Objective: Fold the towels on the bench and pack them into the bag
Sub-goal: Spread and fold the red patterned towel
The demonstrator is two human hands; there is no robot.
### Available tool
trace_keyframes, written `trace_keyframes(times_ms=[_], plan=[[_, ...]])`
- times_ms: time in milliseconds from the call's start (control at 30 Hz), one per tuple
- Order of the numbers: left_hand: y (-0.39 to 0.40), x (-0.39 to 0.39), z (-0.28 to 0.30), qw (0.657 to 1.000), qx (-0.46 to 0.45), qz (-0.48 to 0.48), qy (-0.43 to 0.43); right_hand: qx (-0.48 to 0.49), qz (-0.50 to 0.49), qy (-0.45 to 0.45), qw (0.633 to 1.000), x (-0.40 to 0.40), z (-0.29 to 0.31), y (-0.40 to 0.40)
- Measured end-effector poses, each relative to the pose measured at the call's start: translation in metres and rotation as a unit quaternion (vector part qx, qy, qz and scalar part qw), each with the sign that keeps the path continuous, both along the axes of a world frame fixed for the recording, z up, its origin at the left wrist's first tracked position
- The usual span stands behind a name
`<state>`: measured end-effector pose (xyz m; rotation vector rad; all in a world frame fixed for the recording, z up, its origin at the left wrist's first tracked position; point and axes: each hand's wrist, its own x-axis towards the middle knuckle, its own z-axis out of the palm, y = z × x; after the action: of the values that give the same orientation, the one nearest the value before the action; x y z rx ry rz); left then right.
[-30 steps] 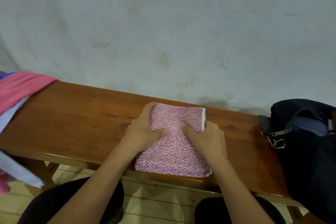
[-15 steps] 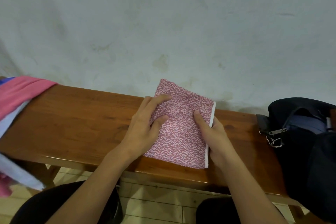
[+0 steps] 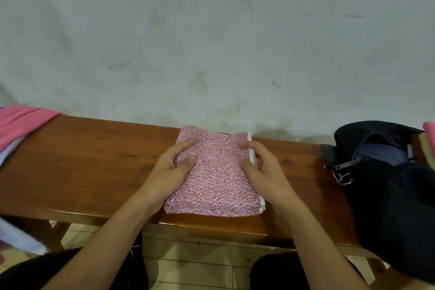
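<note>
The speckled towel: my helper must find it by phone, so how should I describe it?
Start at the long wooden bench along the pale wall. The towel lies folded flat in the middle, the left hand and right hand on its sides. Unlike the plain pink cloth at the left end and the dark bag at the right, it is red-and-white speckled with a white edge.

wall (image 3: 211,30): stained, pale, behind | floor (image 3: 200,266): light planks, possibly wood | person's dark trousers (image 3: 277,273): at bottom edge
</note>
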<state>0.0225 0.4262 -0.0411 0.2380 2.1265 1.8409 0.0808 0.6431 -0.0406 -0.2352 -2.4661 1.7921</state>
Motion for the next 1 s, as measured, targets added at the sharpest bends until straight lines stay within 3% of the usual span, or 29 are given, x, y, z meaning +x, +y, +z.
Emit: trace_keyframes(times_ms=[267, 400, 567, 700, 1000], plan=[[0.012, 0.002, 0.013, 0.999, 0.002, -0.004, 0.034, 0.011, -0.023, 0.018, 1.000, 0.002, 0.012, 0.010], [0.038, 0.005, 0.039, 0.996, 0.060, -0.031, 0.063, 0.000, -0.049, 0.050, 0.998, 0.013, 0.046, 0.036], [0.078, 0.021, 0.067, 0.991, 0.083, -0.100, 0.044, 0.110, -0.053, 0.117, 0.986, 0.041, 0.091, 0.085], [0.138, 0.034, 0.090, 0.983, 0.116, -0.137, 0.031, 0.185, -0.085, 0.122, 0.971, 0.068, 0.122, 0.143], [0.295, 0.052, 0.107, 0.971, 0.110, -0.205, 0.054, 0.204, -0.164, 0.050, 0.964, 0.126, 0.159, 0.278]])
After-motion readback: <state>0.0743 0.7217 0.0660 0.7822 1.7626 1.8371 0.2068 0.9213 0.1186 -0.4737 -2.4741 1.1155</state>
